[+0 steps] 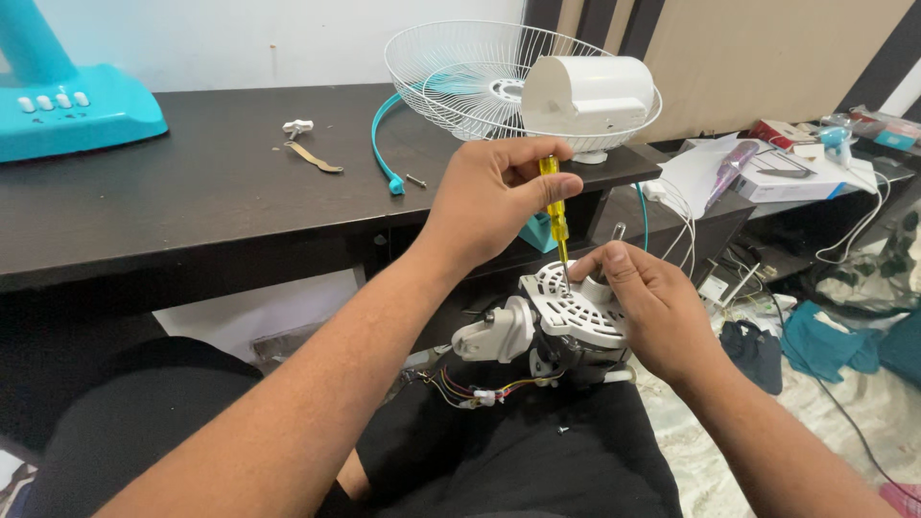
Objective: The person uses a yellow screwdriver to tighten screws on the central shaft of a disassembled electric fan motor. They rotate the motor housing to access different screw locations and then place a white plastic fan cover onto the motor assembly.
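Observation:
My left hand (494, 197) grips the yellow handle of a screwdriver (554, 206) held upright, its tip pressed into the top of a white fan motor housing (576, 312). My right hand (652, 302) clasps that housing from the right side, thumb on its slotted top. The motor rests on my lap, with a white neck bracket (489, 336) on its left and coloured wires (460, 388) trailing below.
A dark desk (192, 192) stands ahead with a turquoise fan base (67, 96), a white wire fan grille (480, 82), a white motor cover (585, 96), a turquoise rim band (384, 153) and small loose parts. Boxes, cables and cloths lie on the right.

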